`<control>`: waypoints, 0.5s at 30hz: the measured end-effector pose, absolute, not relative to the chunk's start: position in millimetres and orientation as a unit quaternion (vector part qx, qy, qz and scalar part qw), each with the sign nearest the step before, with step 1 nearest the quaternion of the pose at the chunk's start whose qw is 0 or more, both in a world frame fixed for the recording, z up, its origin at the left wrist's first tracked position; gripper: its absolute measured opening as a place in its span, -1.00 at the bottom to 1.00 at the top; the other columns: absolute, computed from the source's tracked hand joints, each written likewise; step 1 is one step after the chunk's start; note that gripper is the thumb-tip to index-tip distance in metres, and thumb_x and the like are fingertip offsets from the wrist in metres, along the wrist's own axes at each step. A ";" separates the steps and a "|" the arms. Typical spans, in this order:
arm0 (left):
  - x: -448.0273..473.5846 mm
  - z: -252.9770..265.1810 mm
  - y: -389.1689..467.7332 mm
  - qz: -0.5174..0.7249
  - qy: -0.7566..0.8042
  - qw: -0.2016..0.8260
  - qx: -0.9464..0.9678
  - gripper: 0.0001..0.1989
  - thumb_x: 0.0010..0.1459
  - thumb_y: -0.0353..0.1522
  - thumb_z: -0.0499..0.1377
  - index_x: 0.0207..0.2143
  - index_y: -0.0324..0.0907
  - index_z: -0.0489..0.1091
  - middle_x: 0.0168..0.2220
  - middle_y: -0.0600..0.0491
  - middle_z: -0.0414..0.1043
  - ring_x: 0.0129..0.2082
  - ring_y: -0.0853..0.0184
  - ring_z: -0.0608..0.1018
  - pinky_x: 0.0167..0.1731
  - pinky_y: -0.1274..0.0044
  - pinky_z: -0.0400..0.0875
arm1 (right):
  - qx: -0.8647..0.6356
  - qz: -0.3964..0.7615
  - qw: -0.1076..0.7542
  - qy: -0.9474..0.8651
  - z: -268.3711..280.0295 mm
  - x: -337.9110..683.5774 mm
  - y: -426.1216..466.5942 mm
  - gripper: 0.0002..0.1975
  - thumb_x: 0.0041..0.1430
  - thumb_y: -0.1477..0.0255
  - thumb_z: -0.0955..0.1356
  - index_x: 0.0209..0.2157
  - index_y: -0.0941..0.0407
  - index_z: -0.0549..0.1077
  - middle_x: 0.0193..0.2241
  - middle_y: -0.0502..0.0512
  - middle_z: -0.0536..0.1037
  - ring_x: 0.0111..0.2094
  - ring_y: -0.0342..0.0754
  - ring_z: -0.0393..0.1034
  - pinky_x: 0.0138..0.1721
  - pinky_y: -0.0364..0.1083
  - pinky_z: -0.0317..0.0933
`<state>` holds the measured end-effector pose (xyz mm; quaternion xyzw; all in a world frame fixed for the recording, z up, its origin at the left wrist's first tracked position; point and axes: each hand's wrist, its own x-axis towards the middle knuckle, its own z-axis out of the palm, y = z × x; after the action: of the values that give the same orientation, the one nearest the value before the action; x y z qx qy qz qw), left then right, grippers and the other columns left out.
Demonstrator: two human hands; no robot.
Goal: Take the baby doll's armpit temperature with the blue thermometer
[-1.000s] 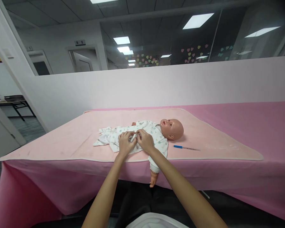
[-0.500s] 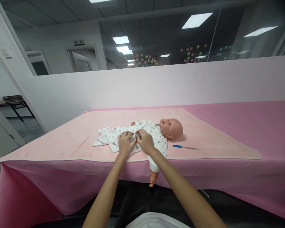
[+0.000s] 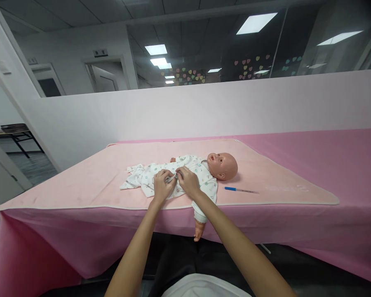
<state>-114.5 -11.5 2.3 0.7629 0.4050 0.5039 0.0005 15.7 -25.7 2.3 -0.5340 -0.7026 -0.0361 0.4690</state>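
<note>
A baby doll (image 3: 222, 166) lies on its back, head to the right, dressed in a white patterned outfit (image 3: 146, 175). At the middle of its body, my left hand (image 3: 163, 184) pinches the outfit's cloth with bent fingers. Close beside it on the right, my right hand (image 3: 188, 181) grips the same cloth between thumb and fingers. My fingertips nearly meet, and the small bit of fabric between them is too small to make out in detail. One doll arm (image 3: 199, 229) hangs over the table's front edge, below my right wrist.
Under the doll spreads a peach blanket (image 3: 80, 181) on a table with a pink cloth (image 3: 312, 165). A blue-capped thin stick, perhaps a pen or thermometer (image 3: 230, 189), lies right of the doll's shoulder. A white wall (image 3: 204, 111) with glass above stands behind the table.
My hands stay at the doll's middle, fingers shifting slightly on the cloth. The whole view has moved a little; the doll and blue-capped stick lie as before.
</note>
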 end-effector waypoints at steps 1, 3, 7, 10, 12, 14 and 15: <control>-114.7 2.0 -11.5 0.504 0.400 0.000 0.765 -0.96 0.00 -0.38 0.14 -0.49 -0.14 0.34 -0.38 0.11 0.36 -0.32 0.34 0.40 -0.22 0.46 0.21 | -0.535 -0.034 0.471 -0.701 2.2 15.8 -25.3 -0.80 0.17 0.48 0.17 -0.27 0.05 0.39 -0.29 0.00 0.48 -0.30 -0.12 0.35 -0.35 -0.17 0.14; -115.0 1.5 -11.2 0.499 0.395 -0.011 0.771 -0.90 0.04 -0.33 0.12 -0.50 -0.13 0.38 -0.35 0.09 0.37 -0.30 0.32 0.39 -0.20 0.43 0.20 | -0.538 -0.030 0.476 -0.695 2.2 15.7 -24.6 -0.80 0.18 0.47 0.17 -0.27 0.06 0.39 -0.29 0.00 0.49 -0.30 -0.12 0.36 -0.34 -0.18 0.15; -116.1 0.9 -8.3 0.508 0.427 -0.024 0.748 -0.84 0.06 -0.31 0.11 -0.54 -0.13 0.39 -0.33 0.06 0.38 -0.27 0.28 0.37 -0.18 0.39 0.19 | -0.540 -0.032 0.486 -0.687 2.5 15.4 -24.5 -0.81 0.18 0.48 0.17 -0.27 0.07 0.39 -0.29 0.00 0.49 -0.28 -0.12 0.36 -0.30 -0.18 0.16; -118.0 1.3 -5.7 0.563 0.487 -0.019 0.667 -0.86 0.02 -0.34 0.12 -0.57 -0.15 0.32 -0.37 0.05 0.34 -0.28 0.25 0.35 -0.21 0.40 0.22 | -0.543 -0.031 0.488 -0.683 3.4 15.4 -25.9 -0.81 0.16 0.49 0.18 -0.27 0.08 0.39 -0.29 0.02 0.49 -0.27 -0.12 0.37 -0.28 -0.18 0.17; -118.8 2.4 -5.9 0.587 0.511 -0.027 0.628 -0.87 0.02 -0.34 0.12 -0.55 -0.14 0.27 -0.37 0.04 0.30 -0.27 0.24 0.34 -0.20 0.41 0.23 | -0.544 -0.027 0.485 -0.684 4.2 15.5 -27.1 -0.80 0.15 0.49 0.18 -0.27 0.08 0.39 -0.29 0.03 0.49 -0.27 -0.12 0.37 -0.27 -0.17 0.17; -118.7 4.0 -8.0 0.593 0.514 -0.040 0.618 -0.91 0.04 -0.33 0.11 -0.48 -0.14 0.28 -0.32 0.02 0.28 -0.23 0.23 0.33 -0.16 0.40 0.22 | -0.543 -0.026 0.485 -0.685 5.1 15.5 -28.3 -0.80 0.15 0.50 0.18 -0.28 0.09 0.40 -0.30 0.03 0.49 -0.28 -0.12 0.37 -0.28 -0.17 0.18; -118.1 4.9 -9.6 0.590 0.511 -0.046 0.623 -0.92 0.05 -0.32 0.11 -0.44 -0.14 0.29 -0.29 0.01 0.28 -0.21 0.23 0.33 -0.14 0.39 0.21 | -0.542 -0.026 0.485 -0.686 5.6 15.5 -28.8 -0.80 0.15 0.50 0.17 -0.29 0.09 0.40 -0.30 0.03 0.49 -0.28 -0.12 0.37 -0.28 -0.17 0.18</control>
<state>-118.1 -9.6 4.9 0.6230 0.5110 0.5904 -0.0462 15.5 -28.8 5.6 -0.5421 -0.6857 -0.0264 0.4850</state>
